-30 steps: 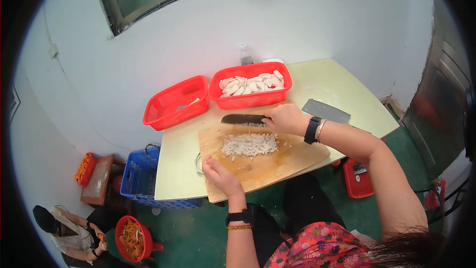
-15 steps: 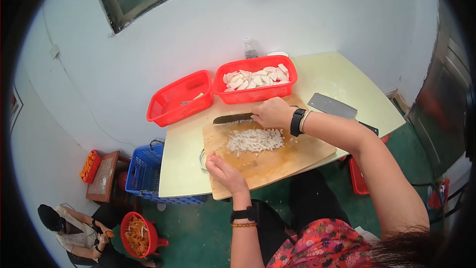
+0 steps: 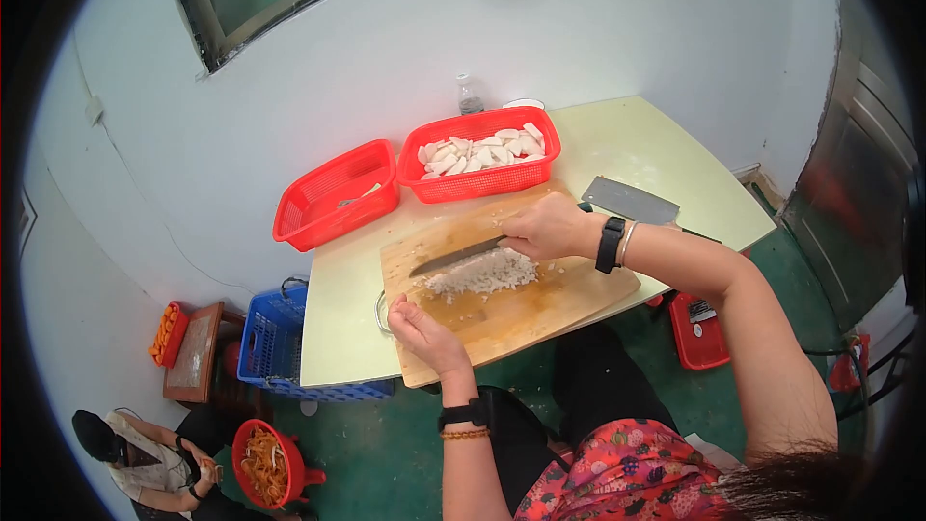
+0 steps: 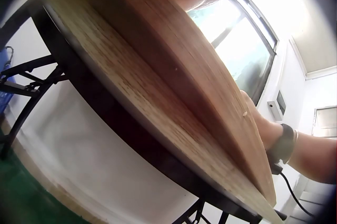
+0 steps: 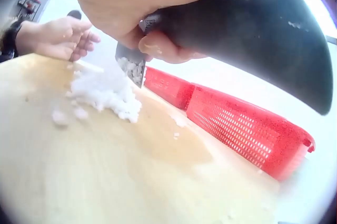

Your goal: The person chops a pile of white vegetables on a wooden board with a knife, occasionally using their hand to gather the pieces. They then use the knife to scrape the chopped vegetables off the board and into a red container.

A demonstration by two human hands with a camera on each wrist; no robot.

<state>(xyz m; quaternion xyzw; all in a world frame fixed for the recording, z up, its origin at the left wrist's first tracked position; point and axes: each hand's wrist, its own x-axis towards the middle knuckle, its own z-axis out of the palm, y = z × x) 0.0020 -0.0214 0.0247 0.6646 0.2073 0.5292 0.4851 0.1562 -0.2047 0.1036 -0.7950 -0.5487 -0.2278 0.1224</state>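
The right hand [image 3: 550,228] was wrapped around the handle of the knife [image 3: 455,257], fingers curled tight on it, and the wrist view showed the black handle [image 5: 247,29] filling the palm with the thumb and forefinger pinching right where the blade starts. The blade stuck out to the person's left from the fingers, tilted, with its edge down against the far side of the white pile [image 3: 479,274] of chopped stuff. Bits of the white stuff were stuck to the blade near the heel [image 5: 131,68].

The pile sat about mid-board [image 3: 521,314], just beside the right hand's knuckles and between the two hands. The left hand [image 3: 422,330] rested at the near left edge of the board, fingers loosely curled and gripping nothing as far as I could see, tips near the pile but apart from it. From the left wrist view you mostly got the underside edge of the board [image 4: 174,92], so no help on those fingers.

Behind the board were two red baskets: the one with white slices [image 3: 479,162] just past the board's far edge, the nearly empty one [image 3: 336,195] to its left. A cleaver [image 3: 629,200] lay flat on the table [image 3: 666,150] beyond the right wrist.
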